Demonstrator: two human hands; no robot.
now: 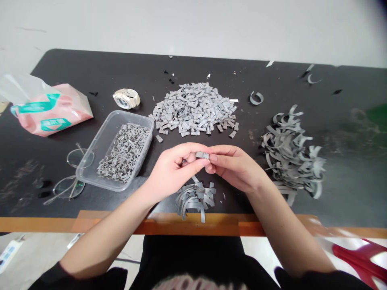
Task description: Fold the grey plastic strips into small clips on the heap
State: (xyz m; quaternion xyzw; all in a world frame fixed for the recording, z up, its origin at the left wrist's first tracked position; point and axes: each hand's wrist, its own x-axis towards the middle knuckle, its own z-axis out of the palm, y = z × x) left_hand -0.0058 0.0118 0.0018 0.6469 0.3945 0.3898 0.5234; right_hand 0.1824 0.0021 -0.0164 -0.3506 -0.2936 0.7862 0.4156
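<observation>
Between my two hands is a small grey folded strip piece [202,155], held in front of me over the table. My left hand [175,167] pinches it with thumb and fingers from the left. From the right, my right hand [234,165] grips its other end, fingertips pressed together. Just beyond my hands lies a heap of small grey folded pieces [195,106]. Below them, near the table edge, curved grey strips [193,201] lie in a loose pile. To the left, a clear plastic tub [86,161] contains many tiny grey clip-like pieces [123,151].
A larger pile of curled grey strips [293,157] lies at the right, and a single curl [256,98] behind it. At the left are a tissue pack [57,108], a white watch [126,98] and eyeglasses [69,187], partly under the tub. The dark table [347,161] has a wooden front edge.
</observation>
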